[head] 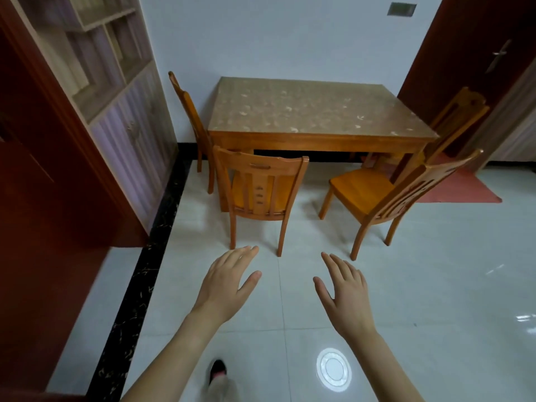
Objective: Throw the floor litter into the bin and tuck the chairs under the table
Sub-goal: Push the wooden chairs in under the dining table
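A wooden table (319, 140) with a patterned top stands against the far wall. Several wooden chairs surround it. The near-left chair (261, 187) faces the table, its seat partly under the edge. The near-right chair (385, 192) stands pulled out and turned at an angle. Another chair (188, 111) sits at the table's left end, and one more chair (461, 111) at the right end. My left hand (229, 282) and my right hand (345, 294) are stretched forward over the floor, fingers straight, holding nothing. No litter or bin is in sight.
A shelf cabinet (116, 82) and a dark red door (43, 169) line the left side. A black floor border (150, 256) runs beside them. A red mat (464, 187) lies before the right door (478, 53). My foot (217, 369) shows at the bottom.
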Demonstrator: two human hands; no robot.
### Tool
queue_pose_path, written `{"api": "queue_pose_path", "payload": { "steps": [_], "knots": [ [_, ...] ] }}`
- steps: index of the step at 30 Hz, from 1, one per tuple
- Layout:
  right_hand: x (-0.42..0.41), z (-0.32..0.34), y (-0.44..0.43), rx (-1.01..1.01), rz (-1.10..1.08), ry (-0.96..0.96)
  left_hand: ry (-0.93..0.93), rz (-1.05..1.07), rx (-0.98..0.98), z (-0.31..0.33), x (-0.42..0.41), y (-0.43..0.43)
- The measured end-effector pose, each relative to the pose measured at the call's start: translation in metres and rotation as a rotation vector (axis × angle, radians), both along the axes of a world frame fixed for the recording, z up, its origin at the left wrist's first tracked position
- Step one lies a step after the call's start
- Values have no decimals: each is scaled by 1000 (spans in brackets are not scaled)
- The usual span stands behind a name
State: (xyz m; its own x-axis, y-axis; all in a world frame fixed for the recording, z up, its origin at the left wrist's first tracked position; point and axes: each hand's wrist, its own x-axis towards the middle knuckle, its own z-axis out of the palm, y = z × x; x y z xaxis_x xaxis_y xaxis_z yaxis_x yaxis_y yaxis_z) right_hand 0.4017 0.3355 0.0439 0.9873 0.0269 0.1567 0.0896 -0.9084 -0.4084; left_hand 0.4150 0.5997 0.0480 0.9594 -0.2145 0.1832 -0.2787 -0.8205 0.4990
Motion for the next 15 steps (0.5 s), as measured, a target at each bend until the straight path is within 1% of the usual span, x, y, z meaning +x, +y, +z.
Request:
{"api": "queue_pose_path", "payload": {
  "steps": [4,8,13,15],
  "knots": [
    [53,-13,24,-1,36,29,28,36,2,-13,47,24],
    [125,-22,52,8,30,40,36,41,11,-22,116,50],
    [227,-11,87,-6,17,8,52,43,20,-11,219,86],
    [262,-3,95,-52,40,-4,31,25,44,-5,258,98]
  ]
}}
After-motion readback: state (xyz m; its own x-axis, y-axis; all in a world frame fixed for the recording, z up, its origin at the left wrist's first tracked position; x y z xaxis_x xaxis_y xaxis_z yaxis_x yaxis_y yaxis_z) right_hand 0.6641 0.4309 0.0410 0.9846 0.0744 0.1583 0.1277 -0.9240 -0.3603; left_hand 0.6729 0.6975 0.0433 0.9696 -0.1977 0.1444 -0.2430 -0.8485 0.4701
